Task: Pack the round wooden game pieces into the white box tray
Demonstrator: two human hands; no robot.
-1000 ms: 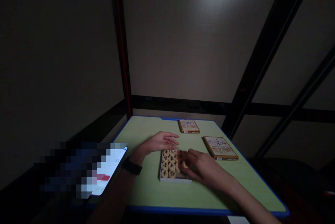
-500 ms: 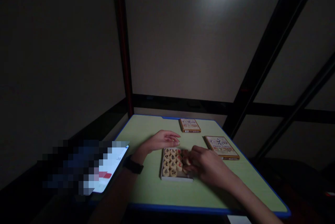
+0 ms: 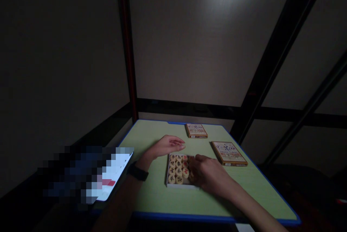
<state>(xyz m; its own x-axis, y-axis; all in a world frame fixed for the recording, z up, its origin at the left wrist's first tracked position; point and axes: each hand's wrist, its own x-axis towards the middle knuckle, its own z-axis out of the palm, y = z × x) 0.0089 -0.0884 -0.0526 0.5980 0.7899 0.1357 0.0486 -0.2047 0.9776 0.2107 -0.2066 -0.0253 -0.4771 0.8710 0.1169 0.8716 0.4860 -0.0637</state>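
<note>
A shallow white tray [image 3: 179, 185] lies on the green table [image 3: 162, 199], filled with several round wooden game pieces [image 3: 175, 169] marked in black and red. My left hand [image 3: 165, 146] rests at the tray's far left corner, fingers stretched out flat and touching its edge. My right hand [image 3: 208, 174] covers the tray's right side, fingers curled down onto the pieces there. What those fingers hold is hidden.
Two flat orange-edged game boxes lie on the table, one [image 3: 196, 130] at the far edge and one [image 3: 229, 153] to the right. A lit tablet screen [image 3: 114, 177] sits off the table's left edge. Dark frame bars rise behind the table.
My right hand has shifted slightly left and down over the tray's right columns. The left hand has stayed at the tray's far corner.
</note>
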